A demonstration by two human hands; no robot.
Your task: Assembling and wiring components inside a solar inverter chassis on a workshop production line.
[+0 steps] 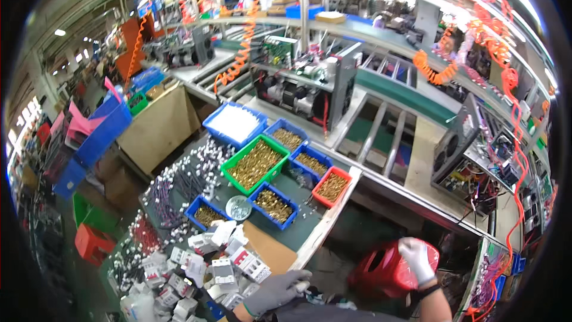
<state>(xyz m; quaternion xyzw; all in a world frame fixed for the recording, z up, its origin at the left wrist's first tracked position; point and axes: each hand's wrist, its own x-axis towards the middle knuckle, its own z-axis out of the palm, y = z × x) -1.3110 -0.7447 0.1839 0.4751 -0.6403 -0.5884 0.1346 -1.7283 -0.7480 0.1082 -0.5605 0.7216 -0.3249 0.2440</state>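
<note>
Stool (384, 271): red plastic, glossy, moulded with openings in its side, seen from above at the lower right, below the bench edge (325, 223) and off the worktop.

Right hand (417, 259): white glove, fingers curled down over the stool's upper right rim, gripping it.

Left hand (277, 291): grey glove, half closed, fingertips resting at the bench's near corner, touching a small white piece; whether it grips that piece cannot be told. Just beside it lies a heap of white breakers (229, 265).

Count of bins on the green mat:
- four small blue bins (273, 204) holding brass-coloured parts
- one green bin (255, 164), larger, same kind of parts
- one red bin (332, 186), same parts
- one large blue bin (234, 124) with white contents

One round clear lid or dish (239, 207) sits between two blue bins. Bundled wires (179, 188) with white ends lie to the left of the bins; too many to count.
</note>
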